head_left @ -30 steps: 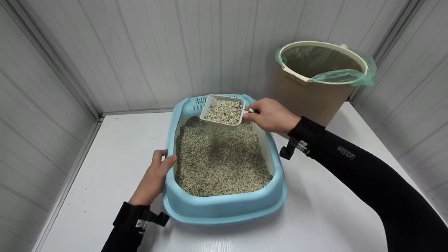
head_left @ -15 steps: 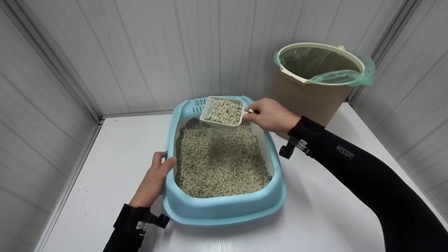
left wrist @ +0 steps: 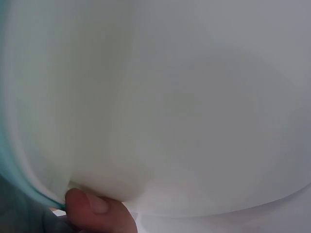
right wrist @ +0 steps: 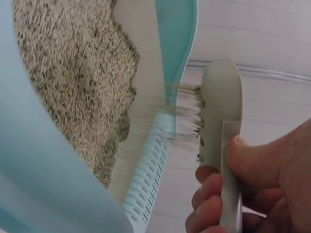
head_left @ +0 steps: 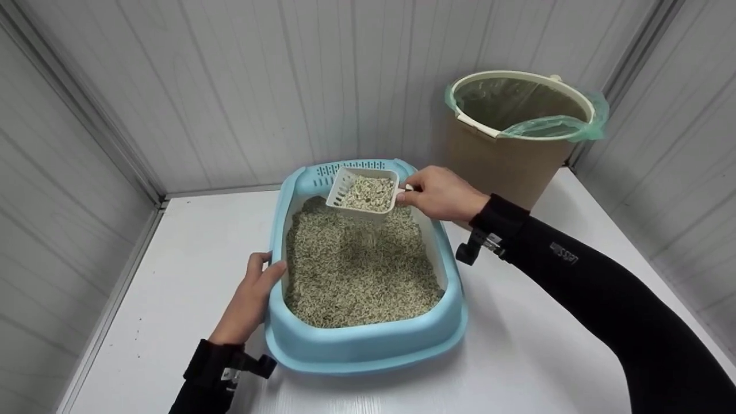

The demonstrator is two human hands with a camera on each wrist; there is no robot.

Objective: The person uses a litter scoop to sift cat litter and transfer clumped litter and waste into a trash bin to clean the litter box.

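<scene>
A pale slotted litter scoop [head_left: 362, 192] with a heap of pellet litter in it hangs over the far part of a blue litter box [head_left: 368, 345]. My right hand [head_left: 445, 194] grips its short handle, thumb on one side and fingers curled round the other in the right wrist view. Loose pellets fall in streaks from the scoop's underside [right wrist: 211, 111]. Below lies a bed of greenish-beige litter [head_left: 362, 287]. With my left hand [head_left: 253, 296] I hold the box's left rim, thumb over the top; a fingertip [left wrist: 99, 208] shows beneath the rim in the left wrist view.
Behind my right arm stands a brown bin [head_left: 512, 167] lined with a green plastic bag [head_left: 552, 126]. The box sits on a white table [head_left: 190, 253], its far end close to a grey panelled wall [head_left: 241, 98]. A few dark specks dot the table at left.
The heap in the scoop has shrunk, baring more of its slots as litter drops through. My right hand and the scoop sit slightly lower. My left hand keeps its hold on the rim.
</scene>
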